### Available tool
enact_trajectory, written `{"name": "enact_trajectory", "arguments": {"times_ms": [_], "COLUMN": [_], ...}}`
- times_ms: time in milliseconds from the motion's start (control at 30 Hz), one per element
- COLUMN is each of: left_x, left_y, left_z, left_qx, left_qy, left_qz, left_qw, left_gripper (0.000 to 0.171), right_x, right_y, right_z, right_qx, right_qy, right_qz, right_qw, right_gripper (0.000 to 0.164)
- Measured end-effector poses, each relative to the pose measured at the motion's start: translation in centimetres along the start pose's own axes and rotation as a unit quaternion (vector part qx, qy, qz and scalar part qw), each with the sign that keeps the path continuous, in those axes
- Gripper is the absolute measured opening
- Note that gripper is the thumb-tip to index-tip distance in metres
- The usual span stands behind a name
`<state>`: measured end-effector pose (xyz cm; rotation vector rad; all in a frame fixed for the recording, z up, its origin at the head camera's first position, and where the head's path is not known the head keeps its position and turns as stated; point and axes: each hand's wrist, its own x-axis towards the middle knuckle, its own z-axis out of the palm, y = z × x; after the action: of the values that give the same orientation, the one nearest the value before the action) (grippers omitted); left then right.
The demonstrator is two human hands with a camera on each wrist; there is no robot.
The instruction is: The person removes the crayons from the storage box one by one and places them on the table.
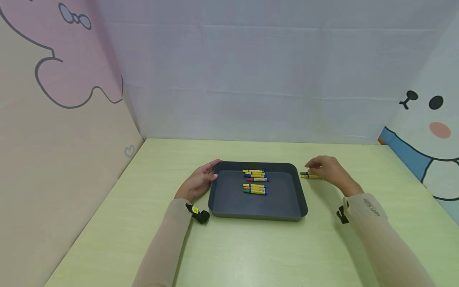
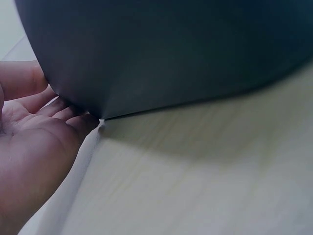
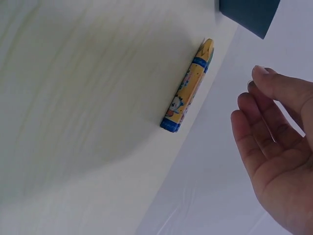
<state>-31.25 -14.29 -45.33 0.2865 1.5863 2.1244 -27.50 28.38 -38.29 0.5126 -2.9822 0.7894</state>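
Observation:
A dark grey baking tray (image 1: 229,207) stands on the table, several crayons lying inside in two groups. The upper group has a red crayon (image 1: 258,179) at its lower side; the lower one ends with a green crayon (image 1: 255,192). My left hand (image 1: 197,181) holds the tray's left side, thumb at the rim and fingers tucked at its lower edge in the left wrist view. Right of the tray, my right hand (image 1: 328,171) hovers over a yellow crayon (image 3: 186,90) and a green crayon (image 1: 304,173) lying side by side. Its fingers are loosely bent, with nothing between them.
The pale wood-look table (image 1: 251,255) ends at a white back cloth (image 1: 251,79). A beige printed panel (image 1: 71,159) borders the left side, and a panel with a cartoon figure (image 1: 423,127) borders the right.

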Motion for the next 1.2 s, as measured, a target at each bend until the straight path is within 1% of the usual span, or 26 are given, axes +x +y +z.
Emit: {"name": "enact_trajectory", "arguments": {"times_ms": [133,267,367,533,700,833,1067,1200], "left_x": [0.0,0.0,0.1,0.0,-0.1,-0.2,-0.2,-0.2], "left_y": [0.0,0.1,0.1,0.0,0.1,0.1,0.2,0.2], "left_z": [0.0,0.0,0.0,0.0,0.1,0.1,0.2,0.2], "left_qx": [-0.004,0.003,0.009,0.005,0.009,0.013,0.020,0.017], "left_qy": [-0.005,-0.012,-0.018,-0.019,-0.020,-0.018,-0.008,-0.004], "left_qz": [0.002,0.006,0.011,0.012,0.013,0.014,-0.001,0.002], "left_qw": [1.0000,0.9999,0.9997,0.9997,0.9997,0.9997,0.9998,0.9999], "left_gripper": [0.069,0.069,0.070,0.069,0.069,0.069,0.069,0.069], "right_x": [0.3,0.6,0.8,1.6,2.4,3.0,4.0,4.6], "right_y": [-1.0,-1.7,-2.2,-3.0,-4.1,-4.8,-5.8,-6.2], "right_z": [-0.2,-0.4,-0.5,-0.5,-0.1,0.3,1.0,1.2], "right_qx": [0.016,0.031,0.039,0.042,0.049,0.051,0.044,0.046], "right_qy": [-0.016,-0.029,-0.034,-0.040,-0.053,-0.062,-0.080,-0.097], "right_qz": [0.014,0.024,0.019,0.011,0.009,0.008,-0.007,-0.015], "right_qw": [1.000,0.999,0.998,0.998,0.997,0.997,0.996,0.994], "right_gripper": [0.025,0.027,0.028,0.027,0.027,0.026,0.026,0.026]}}
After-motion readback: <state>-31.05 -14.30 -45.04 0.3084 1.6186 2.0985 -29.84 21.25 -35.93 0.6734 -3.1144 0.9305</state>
